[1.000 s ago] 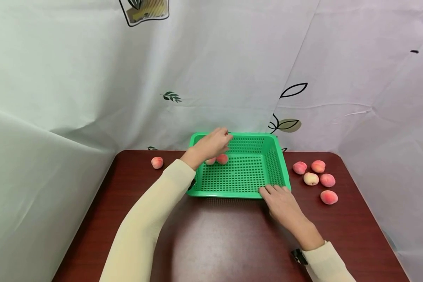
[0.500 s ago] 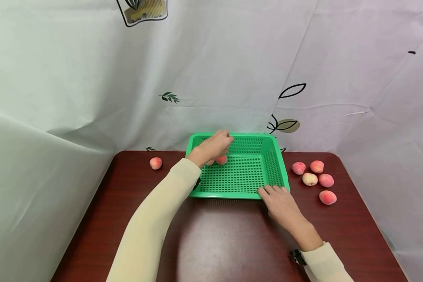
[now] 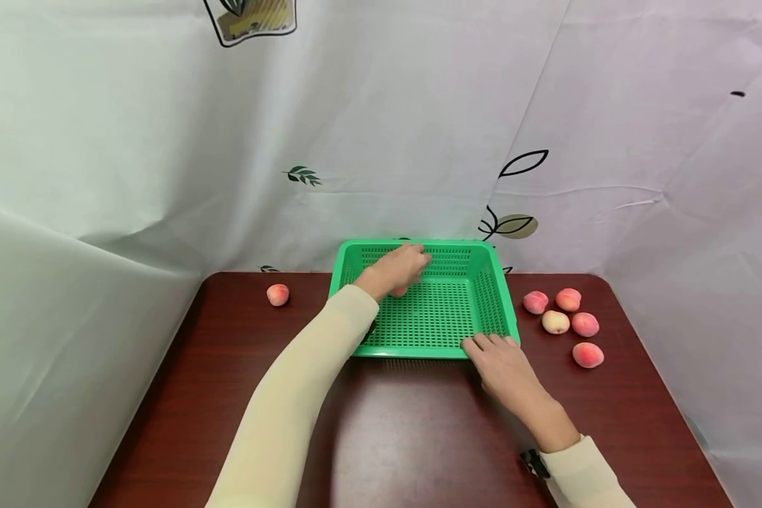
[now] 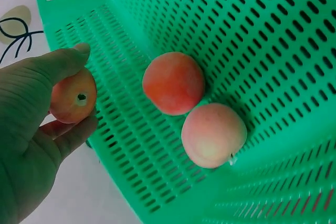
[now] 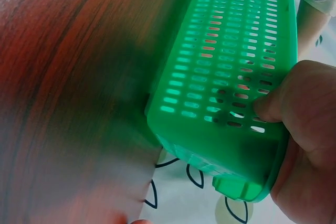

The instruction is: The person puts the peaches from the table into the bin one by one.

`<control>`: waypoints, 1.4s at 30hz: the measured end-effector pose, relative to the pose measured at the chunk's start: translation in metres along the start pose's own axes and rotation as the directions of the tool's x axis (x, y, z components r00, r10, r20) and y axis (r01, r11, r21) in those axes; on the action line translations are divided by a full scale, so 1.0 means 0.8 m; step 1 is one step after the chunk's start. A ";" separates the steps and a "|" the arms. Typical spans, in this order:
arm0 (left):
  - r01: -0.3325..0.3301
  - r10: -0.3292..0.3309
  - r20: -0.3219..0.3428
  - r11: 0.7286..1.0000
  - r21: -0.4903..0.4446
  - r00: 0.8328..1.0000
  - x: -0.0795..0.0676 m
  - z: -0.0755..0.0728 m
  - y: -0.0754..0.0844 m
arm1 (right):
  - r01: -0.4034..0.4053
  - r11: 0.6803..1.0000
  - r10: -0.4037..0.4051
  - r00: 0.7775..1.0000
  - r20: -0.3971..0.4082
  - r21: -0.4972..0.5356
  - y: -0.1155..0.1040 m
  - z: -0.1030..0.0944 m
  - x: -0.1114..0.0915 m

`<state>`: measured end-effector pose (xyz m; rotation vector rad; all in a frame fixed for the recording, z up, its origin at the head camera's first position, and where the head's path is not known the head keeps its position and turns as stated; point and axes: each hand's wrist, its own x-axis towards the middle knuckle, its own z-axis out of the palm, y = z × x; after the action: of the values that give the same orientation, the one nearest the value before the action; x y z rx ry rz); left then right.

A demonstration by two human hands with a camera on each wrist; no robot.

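Your basket [image 3: 413, 351] is smooth, slightly glossy plastic, the peaches [image 4: 174, 83] matt and velvety. Your table [image 3: 394, 430] has glossy wood grain, your sleeves [image 3: 292, 388] are matt cloth, the backdrop [image 3: 387, 106] creased fabric.

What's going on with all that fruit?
A person's left hand holds a round, orange-pink peach over a rectangular green plastic basket, while their right hand grips its rim. An orange-red peach and a pale pink peach lie inside. Five round peaches lie on the red-brown table to the basket's right, one pinkish peach to its left.
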<state>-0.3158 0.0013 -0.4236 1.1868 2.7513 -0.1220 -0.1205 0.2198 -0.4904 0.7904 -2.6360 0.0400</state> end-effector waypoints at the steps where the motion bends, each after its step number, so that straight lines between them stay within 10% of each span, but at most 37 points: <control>1: 0.001 -0.001 0.005 1.000 -0.004 1.000 0.001 0.001 0.000 | 0.001 1.000 -0.001 1.000 0.000 0.002 0.000 0.000 0.000; 19: 0.019 -0.012 0.075 0.995 -0.093 0.997 0.020 0.025 -0.001 | -0.006 1.000 0.006 1.000 0.016 0.025 0.001 -0.001 0.001; 42: 0.012 -0.018 0.120 0.998 0.054 0.993 0.047 0.047 0.023 | -0.020 1.000 0.020 0.999 0.026 0.017 0.000 -0.001 0.000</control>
<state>-0.3243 0.0359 -0.4669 1.1321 2.6675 -0.2614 -0.1204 0.2196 -0.4898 0.7756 -2.6715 0.0583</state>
